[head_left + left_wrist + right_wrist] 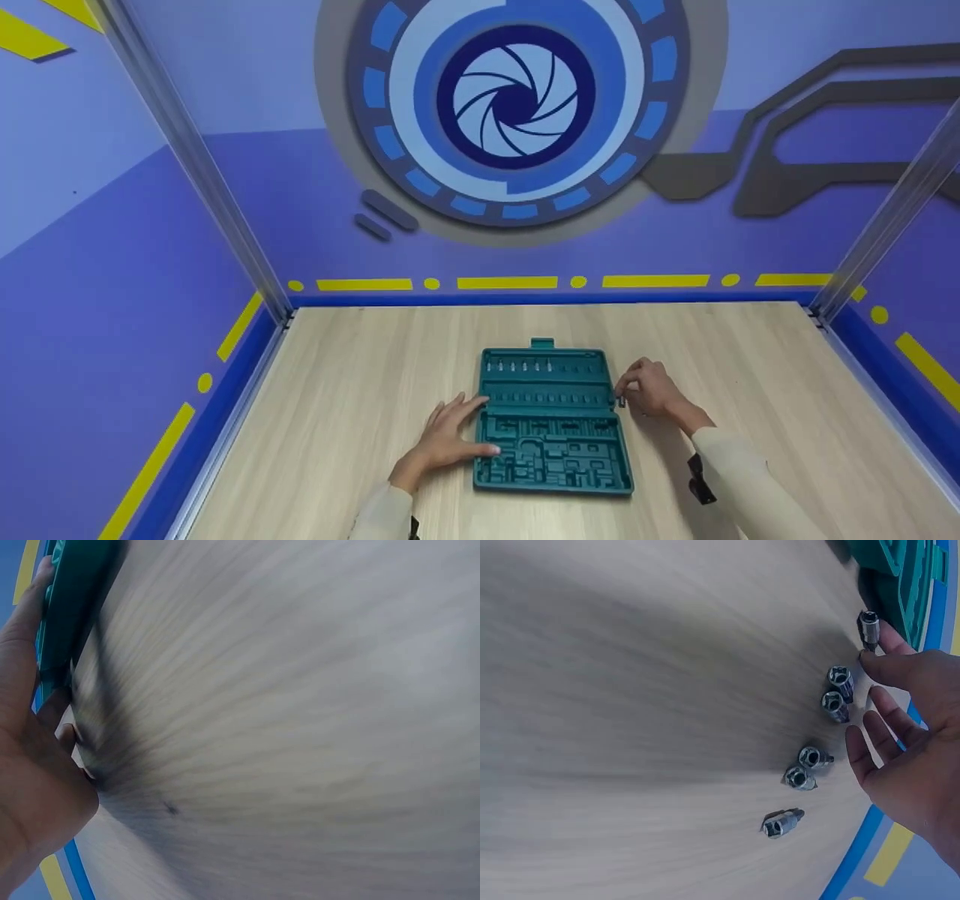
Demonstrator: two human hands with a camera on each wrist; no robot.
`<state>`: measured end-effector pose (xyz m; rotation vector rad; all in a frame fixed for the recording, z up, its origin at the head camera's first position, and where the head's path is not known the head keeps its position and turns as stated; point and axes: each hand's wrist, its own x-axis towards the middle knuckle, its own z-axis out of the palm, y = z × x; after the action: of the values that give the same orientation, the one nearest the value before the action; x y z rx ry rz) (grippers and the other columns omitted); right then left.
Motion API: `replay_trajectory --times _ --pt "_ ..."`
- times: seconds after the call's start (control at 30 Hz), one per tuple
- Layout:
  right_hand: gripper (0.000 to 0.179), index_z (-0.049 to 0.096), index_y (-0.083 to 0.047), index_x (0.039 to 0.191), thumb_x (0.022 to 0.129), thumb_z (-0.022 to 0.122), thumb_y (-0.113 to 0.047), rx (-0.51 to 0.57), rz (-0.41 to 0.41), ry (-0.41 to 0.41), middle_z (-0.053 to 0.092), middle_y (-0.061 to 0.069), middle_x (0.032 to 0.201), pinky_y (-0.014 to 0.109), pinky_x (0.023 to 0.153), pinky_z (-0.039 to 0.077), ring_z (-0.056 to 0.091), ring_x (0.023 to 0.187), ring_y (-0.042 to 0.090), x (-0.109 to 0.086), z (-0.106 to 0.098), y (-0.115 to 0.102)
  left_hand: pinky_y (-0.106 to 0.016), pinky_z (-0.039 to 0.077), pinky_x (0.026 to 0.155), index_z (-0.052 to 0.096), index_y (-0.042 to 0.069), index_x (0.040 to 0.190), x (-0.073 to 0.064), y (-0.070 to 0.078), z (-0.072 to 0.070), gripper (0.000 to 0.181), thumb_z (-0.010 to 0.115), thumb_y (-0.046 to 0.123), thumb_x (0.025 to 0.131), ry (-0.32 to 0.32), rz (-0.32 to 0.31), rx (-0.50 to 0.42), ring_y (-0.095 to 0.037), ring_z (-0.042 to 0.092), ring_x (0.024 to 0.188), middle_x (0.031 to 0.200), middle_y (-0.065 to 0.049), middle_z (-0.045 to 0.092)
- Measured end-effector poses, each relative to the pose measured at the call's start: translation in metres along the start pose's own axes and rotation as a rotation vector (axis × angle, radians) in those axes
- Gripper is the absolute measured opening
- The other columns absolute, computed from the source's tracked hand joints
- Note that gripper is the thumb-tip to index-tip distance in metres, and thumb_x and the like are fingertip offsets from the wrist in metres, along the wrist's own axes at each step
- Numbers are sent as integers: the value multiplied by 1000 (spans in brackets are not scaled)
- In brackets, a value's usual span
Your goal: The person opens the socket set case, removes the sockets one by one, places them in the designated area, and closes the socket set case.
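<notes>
A green plastic tool case (pixel 553 491) lies unfolded flat on the table, with moulded slots in both halves. Several small silver bits (pixel 525 367) stand in the upper row of its far half. My left hand (pixel 444 439) rests at the left side with fingers spread, the thumb over the near half's rim and the fingertips by the hinge. Just off the case's right edge, my right hand (pixel 651 388) pinches a small metal bit socket (pixel 869 630) between thumb and index finger. Below that hand, several similar bit sockets (pixel 800 778) lie loose on the wood in the right wrist view.
The light wooden table (pixel 360 375) is bounded by a blue patterned back wall (pixel 300 225) and side walls with metal corner posts (pixel 195 165). A latch tab (pixel 542 343) sticks out from the case's far edge.
</notes>
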<state>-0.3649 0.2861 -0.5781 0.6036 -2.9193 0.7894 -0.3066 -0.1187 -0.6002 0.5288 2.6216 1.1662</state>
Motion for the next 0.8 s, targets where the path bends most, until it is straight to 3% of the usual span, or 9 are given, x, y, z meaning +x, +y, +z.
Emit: replay_trajectory --times 0.3,0.5,0.63,0.8 --pt "22 80 -11 75 89 71 4 -9 35 -33 63 12 99 65 95 42 56 96 32 -7 -7 6 -64 6 127 42 13 157 -1 0 1 94 83 50 81 5 -10 -8 -44 23 156 164 -21 35" --pt "22 81 -9 78 86 70 8 -7 16 -39 65 12 97 59 88 50 58 94 32 -8 -12 7 -63 6 128 41 15 157 -1 2 0 94 83 51 81 -1 -17 5 -43 22 156 165 -20 34" --pt "20 81 -5 83 85 68 10 37 18 -47 71 12 92 59 88 53 61 96 33 -6 -17 5 -64 7 128 41 15 157 0 2 0 95 83 53 81 -5 -12 8 -43 23 156 165 -20 34" --pt "14 77 3 99 93 64 4 143 52 -60 71 19 99 53 83 56 63 93 33 1 -23 -4 -64 7 128 41 15 157 0 1 1 95 83 53 80 -1 -13 6 -43 23 156 165 -18 35"
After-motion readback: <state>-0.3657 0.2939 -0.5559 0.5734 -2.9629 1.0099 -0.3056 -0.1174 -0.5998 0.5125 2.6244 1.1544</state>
